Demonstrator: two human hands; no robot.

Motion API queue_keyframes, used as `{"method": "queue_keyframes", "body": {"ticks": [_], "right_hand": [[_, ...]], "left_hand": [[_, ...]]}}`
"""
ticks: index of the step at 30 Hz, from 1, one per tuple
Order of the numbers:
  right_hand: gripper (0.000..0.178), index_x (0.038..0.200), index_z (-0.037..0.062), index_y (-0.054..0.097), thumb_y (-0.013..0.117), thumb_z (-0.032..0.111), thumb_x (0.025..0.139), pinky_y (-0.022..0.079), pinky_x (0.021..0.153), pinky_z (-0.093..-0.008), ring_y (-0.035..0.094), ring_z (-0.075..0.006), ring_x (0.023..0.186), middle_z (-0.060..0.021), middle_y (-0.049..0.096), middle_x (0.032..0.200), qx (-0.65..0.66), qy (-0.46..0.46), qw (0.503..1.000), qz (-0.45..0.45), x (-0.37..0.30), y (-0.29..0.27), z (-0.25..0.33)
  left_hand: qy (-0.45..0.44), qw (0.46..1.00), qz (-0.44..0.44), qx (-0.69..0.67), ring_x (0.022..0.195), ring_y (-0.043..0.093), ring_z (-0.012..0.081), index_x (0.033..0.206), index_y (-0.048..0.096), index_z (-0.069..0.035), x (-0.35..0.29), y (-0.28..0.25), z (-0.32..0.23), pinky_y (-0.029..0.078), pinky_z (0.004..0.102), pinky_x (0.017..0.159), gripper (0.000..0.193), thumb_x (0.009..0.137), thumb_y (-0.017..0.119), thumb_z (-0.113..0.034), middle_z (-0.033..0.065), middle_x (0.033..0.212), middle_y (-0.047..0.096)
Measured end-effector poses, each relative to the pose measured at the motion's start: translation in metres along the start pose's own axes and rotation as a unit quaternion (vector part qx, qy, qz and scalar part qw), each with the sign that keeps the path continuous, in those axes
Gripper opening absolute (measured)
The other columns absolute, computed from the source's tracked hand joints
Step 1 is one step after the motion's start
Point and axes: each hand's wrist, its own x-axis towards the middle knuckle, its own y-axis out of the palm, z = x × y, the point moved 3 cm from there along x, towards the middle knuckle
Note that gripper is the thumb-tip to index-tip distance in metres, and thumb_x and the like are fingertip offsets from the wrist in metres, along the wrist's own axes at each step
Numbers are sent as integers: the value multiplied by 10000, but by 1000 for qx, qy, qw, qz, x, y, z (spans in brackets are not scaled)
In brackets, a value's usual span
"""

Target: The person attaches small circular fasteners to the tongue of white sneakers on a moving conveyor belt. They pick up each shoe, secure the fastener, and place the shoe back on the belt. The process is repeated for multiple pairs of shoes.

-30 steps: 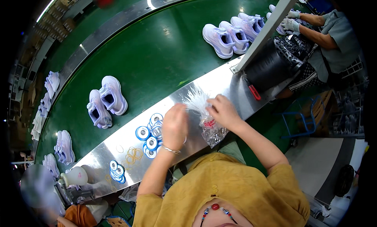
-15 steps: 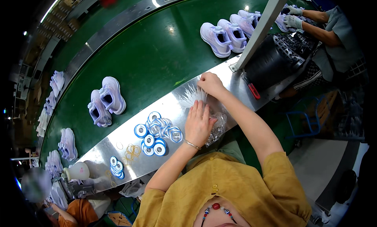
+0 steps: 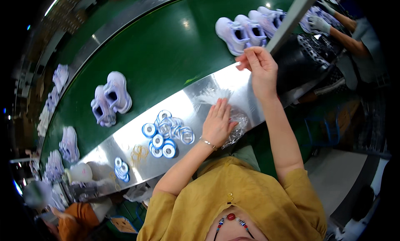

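Observation:
On the metal ledge lies a bunch of thin white plastic strands [image 3: 212, 95], probably tag fasteners, spilling from a crumpled clear plastic bag [image 3: 238, 125]. My left hand [image 3: 217, 123] rests flat over the bag and the near end of the bunch, fingers stretched out. Raised beyond the bunch, my right hand [image 3: 261, 70] has thumb and forefinger pinched together; anything between them is too small to make out. Round blue-and-white tags [image 3: 168, 151] lie in a loose pile left of my left hand. A pair of white-lilac sneakers [image 3: 234, 36] stands on the green belt just past my right hand.
Another sneaker pair [image 3: 117, 91] sits on the green belt [image 3: 166, 62] to the left. Rubber bands [image 3: 139, 154] and a smaller tag stack [image 3: 121, 170] lie along the ledge. A slanting metal post [image 3: 287, 22] rises at right, near a gloved co-worker's hand [image 3: 320, 24].
My right hand has lifted off the strands and moved right and away from me, toward the sneakers. My left hand stays on the bag. The view has shifted slightly.

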Motion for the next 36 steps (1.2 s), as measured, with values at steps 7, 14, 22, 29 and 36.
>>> {"method": "queue_keyframes", "body": {"ticks": [7,14,22,29,36], "right_hand": [[114,918,16,631,594,123,927,300,518,-200,403,-20,586,47,497,655,-234,187,947,114,-65,-1,-41],[97,907,8,609,608,105,918,349,608,-180,444,-15,682,59,516,731,-244,184,943,133,-84,-15,-28],[106,908,17,610,618,122,897,354,520,-235,423,-58,573,9,497,635,-266,177,928,191,-108,25,-27],[104,901,0,590,592,104,906,419,570,-242,523,-78,627,-52,591,692,-322,160,903,234,-141,50,-27],[100,833,21,613,608,116,864,457,564,-357,607,-297,637,-142,624,732,-305,64,913,264,-157,86,-33]], "left_hand": [[11,985,-171,-21,1037,570,359,1103,596,-17,-31,-46,4,477,427,867,347,766,675,-43,198,1170,572],[-112,990,-86,-9,876,534,315,968,637,-14,-91,-101,59,459,388,754,289,699,739,-50,131,932,558],[-140,988,-58,-12,915,513,327,973,596,-32,-89,-87,59,439,388,778,348,671,767,-65,145,943,529],[-208,967,-108,-98,710,565,206,931,575,-34,-96,-87,62,469,319,640,256,738,743,-30,81,802,583],[-327,859,-141,-368,621,509,24,848,626,-12,-100,-84,67,421,180,551,151,802,757,-72,-28,693,596]]}}
